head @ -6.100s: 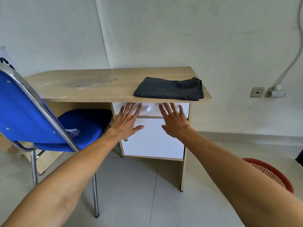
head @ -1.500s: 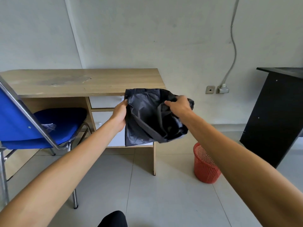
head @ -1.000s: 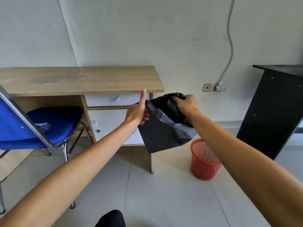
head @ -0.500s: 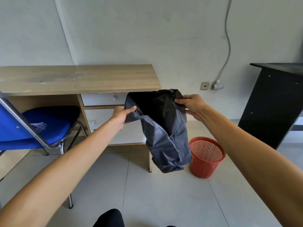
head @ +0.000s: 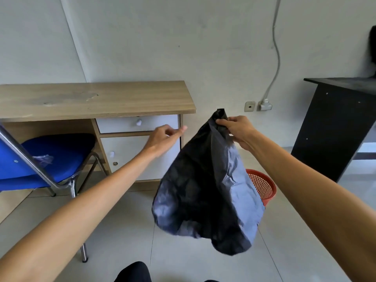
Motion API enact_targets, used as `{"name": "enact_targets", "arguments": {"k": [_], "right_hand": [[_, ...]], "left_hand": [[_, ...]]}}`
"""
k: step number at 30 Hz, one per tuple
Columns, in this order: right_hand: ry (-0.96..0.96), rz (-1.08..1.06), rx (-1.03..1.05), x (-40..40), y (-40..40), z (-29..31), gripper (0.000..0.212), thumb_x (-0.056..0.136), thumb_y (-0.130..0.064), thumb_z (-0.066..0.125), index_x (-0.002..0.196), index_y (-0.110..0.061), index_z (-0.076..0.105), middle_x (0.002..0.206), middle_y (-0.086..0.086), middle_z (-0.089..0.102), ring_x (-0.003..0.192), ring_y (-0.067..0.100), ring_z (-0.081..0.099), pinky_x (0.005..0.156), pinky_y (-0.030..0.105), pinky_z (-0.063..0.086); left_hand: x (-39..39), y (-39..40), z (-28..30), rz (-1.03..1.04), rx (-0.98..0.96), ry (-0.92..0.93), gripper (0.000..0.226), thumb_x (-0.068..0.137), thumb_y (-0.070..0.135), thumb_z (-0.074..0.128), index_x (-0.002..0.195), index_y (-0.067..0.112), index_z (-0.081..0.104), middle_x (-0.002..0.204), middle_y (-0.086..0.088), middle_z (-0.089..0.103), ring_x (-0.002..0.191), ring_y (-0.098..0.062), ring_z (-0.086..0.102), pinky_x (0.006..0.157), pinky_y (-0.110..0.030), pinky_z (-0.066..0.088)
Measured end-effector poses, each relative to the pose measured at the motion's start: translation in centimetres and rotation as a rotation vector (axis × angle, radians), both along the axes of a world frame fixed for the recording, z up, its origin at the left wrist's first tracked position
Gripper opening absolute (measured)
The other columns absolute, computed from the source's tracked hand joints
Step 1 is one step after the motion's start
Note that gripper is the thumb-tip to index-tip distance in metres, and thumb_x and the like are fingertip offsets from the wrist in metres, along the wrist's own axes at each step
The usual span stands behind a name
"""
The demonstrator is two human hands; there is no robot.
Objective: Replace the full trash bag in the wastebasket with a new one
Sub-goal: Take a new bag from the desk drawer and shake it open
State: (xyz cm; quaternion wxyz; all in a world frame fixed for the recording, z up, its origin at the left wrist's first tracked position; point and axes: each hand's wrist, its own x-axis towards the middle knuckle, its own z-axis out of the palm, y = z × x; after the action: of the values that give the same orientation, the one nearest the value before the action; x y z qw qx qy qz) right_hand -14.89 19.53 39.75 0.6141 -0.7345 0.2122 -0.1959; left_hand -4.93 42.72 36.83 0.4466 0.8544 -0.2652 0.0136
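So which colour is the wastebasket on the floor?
Red-orange mesh wastebasket, seen in the head view, partly behind the black bag.

The bag (head: 205,188) hangs in the middle, over the floor (head: 122,231). The basket (head: 262,186) sits behind it, at three o'clock. The chair (head: 50,155) is at nine o'clock, tucked under the tabletop (head: 91,98). The drawers (head: 138,124) are under the tabletop, at eleven o'clock from the bag.
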Motion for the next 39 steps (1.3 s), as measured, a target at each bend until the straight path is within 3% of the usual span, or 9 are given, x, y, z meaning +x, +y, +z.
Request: {"name": "enact_targets", "arguments": {"k": [4, 9, 15, 20, 23, 29, 32, 35, 39], "right_hand": [[0.006, 0.078, 0.011, -0.6, 0.4, 0.4, 0.024, 0.09, -0.024, 0.071, 0.1, -0.002, 0.072, 0.09, 0.012, 0.073, 0.08, 0.019, 0.069, 0.068, 0.033, 0.06], [-0.007, 0.08, 0.005, -2.1, 0.2, 1.4, 0.025, 0.094, -0.027, 0.066, 0.107, -0.007, 0.07, 0.104, 0.011, 0.074, 0.099, 0.022, 0.071, 0.083, 0.037, 0.06], [-0.092, 0.055, 0.059, -3.2, -2.2, 2.3, 0.02, 0.094, -0.027, 0.066, 0.103, -0.01, 0.068, 0.098, 0.007, 0.072, 0.094, 0.019, 0.066, 0.081, 0.034, 0.057], [-0.042, -0.106, -0.26, -5.6, -4.6, 0.0, 0.075, 0.078, -0.076, 0.06, 0.122, -0.015, 0.06, 0.112, 0.0, 0.066, 0.101, 0.016, 0.063, 0.087, 0.036, 0.055], [0.158, -0.034, -0.539, -7.2, -4.9, -3.6, 0.092, 0.072, -0.082, 0.059, 0.135, -0.015, 0.05, 0.124, 0.002, 0.058, 0.108, 0.019, 0.059, 0.091, 0.036, 0.052], [0.012, -0.058, -0.401, -6.3, -4.1, -4.3, 0.056, 0.082, -0.061, 0.068, 0.11, -0.012, 0.068, 0.106, 0.0, 0.07, 0.093, 0.019, 0.069, 0.084, 0.039, 0.059], [0.033, -0.061, -0.306, -5.6, -4.8, -3.4, 0.024, 0.095, -0.031, 0.065, 0.093, -0.007, 0.068, 0.097, 0.011, 0.07, 0.089, 0.025, 0.069, 0.081, 0.047, 0.06], [0.086, -0.024, -0.089, -5.9, -4.9, -2.9, 0.017, 0.099, -0.02, 0.059, 0.1, -0.005, 0.065, 0.105, 0.014, 0.068, 0.091, 0.023, 0.068, 0.074, 0.038, 0.063], [0.085, 0.001, 0.229, -5.5, -4.3, -3.2, 0.018, 0.103, -0.014, 0.05, 0.108, -0.001, 0.062, 0.103, 0.015, 0.066, 0.094, 0.027, 0.065, 0.077, 0.044, 0.06]], "left_hand": [[-4.2, -3.6, 0.5, -0.336, 0.081, 0.116, 0.081, 0.065, 0.083, 0.064, 0.12, 0.025, 0.055, 0.121, 0.009, 0.061, 0.106, -0.009, 0.063, 0.093, -0.037, 0.054], [-6.2, -7.5, 0.0, -0.336, 0.143, 0.117, 0.114, 0.06, 0.073, 0.079, 0.148, 0.022, 0.027, 0.145, 0.0, 0.048, 0.126, -0.022, 0.055, 0.103, -0.04, 0.05], [-5.5, -10.4, -0.8, -0.272, 0.115, 0.063, 0.036, 0.102, 0.034, 0.052, 0.131, 0.014, 0.057, 0.123, -0.008, 0.065, 0.119, -0.029, 0.06, 0.093, -0.035, 0.05], [-4.4, -13.2, 0.8, -0.232, -0.051, 0.173, 0.036, 0.108, 0.024, 0.038, 0.137, 0.011, 0.054, 0.126, -0.009, 0.063, 0.115, -0.024, 0.059, 0.09, -0.029, 0.043], [-3.0, -14.5, 1.8, -0.234, -0.149, 0.29, 0.036, 0.106, 0.034, 0.041, 0.13, 0.012, 0.057, 0.124, -0.011, 0.066, 0.114, -0.026, 0.062, 0.096, -0.033, 0.047], [-3.1, -14.6, 2.1, -0.517, -0.132, 0.639, 0.044, 0.105, 0.039, 0.042, 0.138, 0.01, 0.051, 0.133, -0.009, 0.064, 0.124, -0.022, 0.06, 0.11, -0.041, 0.043], [-2.7, -13.9, 1.7, -0.57, -0.195, 0.792, 0.045, 0.104, 0.04, 0.044, 0.137, 0.011, 0.053, 0.133, -0.011, 0.064, 0.122, -0.024, 0.061, 0.105, -0.041, 0.046], [-1.5, -12.9, 0.9, -0.529, -0.271, 0.887, 0.047, 0.103, 0.038, 0.047, 0.141, 0.01, 0.05, 0.137, -0.014, 0.061, 0.126, -0.028, 0.059, 0.106, -0.042, 0.046], [-1.2, -11.9, -0.2, -0.455, -0.375, 0.999, 0.039, 0.104, 0.03, 0.047, 0.136, 0.008, 0.053, 0.135, -0.014, 0.061, 0.124, -0.027, 0.059, 0.106, -0.039, 0.044]]}}
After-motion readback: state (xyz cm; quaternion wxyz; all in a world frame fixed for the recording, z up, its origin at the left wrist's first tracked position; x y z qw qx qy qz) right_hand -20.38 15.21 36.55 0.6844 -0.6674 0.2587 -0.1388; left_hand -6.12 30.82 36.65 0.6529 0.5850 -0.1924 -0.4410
